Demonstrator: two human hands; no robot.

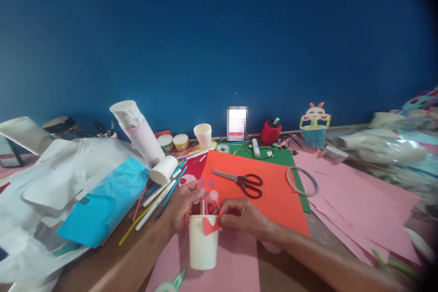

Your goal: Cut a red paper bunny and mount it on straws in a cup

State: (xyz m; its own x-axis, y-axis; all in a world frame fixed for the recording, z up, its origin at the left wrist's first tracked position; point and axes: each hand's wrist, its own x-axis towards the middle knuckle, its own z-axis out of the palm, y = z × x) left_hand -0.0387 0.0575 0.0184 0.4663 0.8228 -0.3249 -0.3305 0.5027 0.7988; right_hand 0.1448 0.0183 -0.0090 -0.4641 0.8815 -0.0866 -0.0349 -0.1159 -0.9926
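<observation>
A white paper cup (203, 248) stands upright in front of me on pink paper. Sticks and a reddish paper cutout (207, 185) with a drawn face rise from its mouth. My left hand (186, 200) is closed at the cutout's left edge, beside the cup's rim; part of the fingers is hidden. My right hand (241, 216) pinches a small red paper piece (209, 226) against the upper right of the cup. Black-handled scissors (241, 181) lie on an orange paper sheet (273, 191) just beyond my hands.
Left are plastic bags with blue paper (102, 207), felt pens (155, 204) and a lying paper cup (163, 170). At the back stand paint tubs (180, 142), another cup (203, 135), a glue stick (256, 148) and a bunny-decorated blue cup (314, 137). A tape ring (316, 186) and pink sheets (362, 196) lie right.
</observation>
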